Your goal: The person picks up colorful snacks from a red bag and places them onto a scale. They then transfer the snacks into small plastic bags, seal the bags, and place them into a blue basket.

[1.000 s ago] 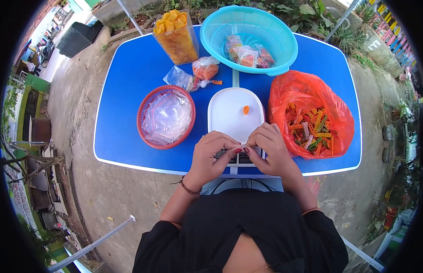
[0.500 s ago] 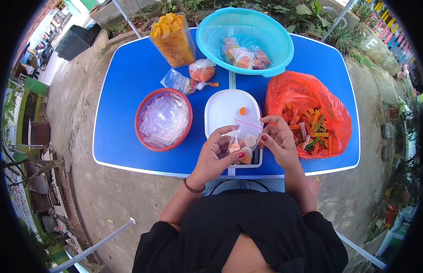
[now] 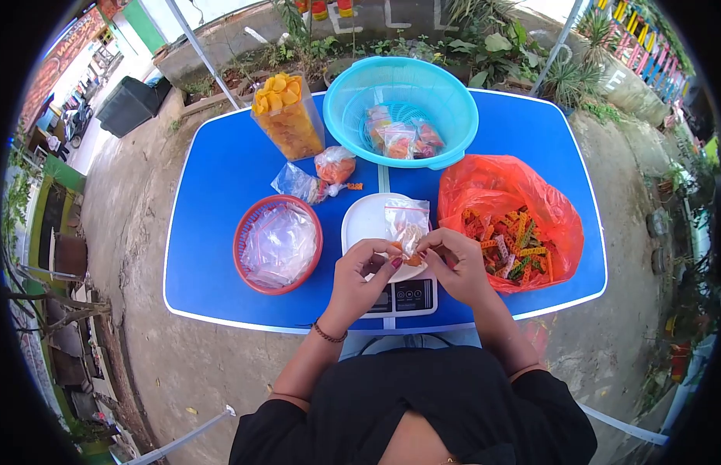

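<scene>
At mid-frame, the left hand (image 3: 366, 273) and right hand (image 3: 458, 268) pinched a clear, red-lined plastic bag (image 3: 407, 219); uneven tugging might have torn it.

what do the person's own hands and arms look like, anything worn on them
The left hand and right hand are ungloved, with dark red polish on the thumbnails. A thin, dark brownish bracelet circles the left wrist; none shows on the right. Both arms have short, plain black sleeves, leaving the forearms bare.
</scene>
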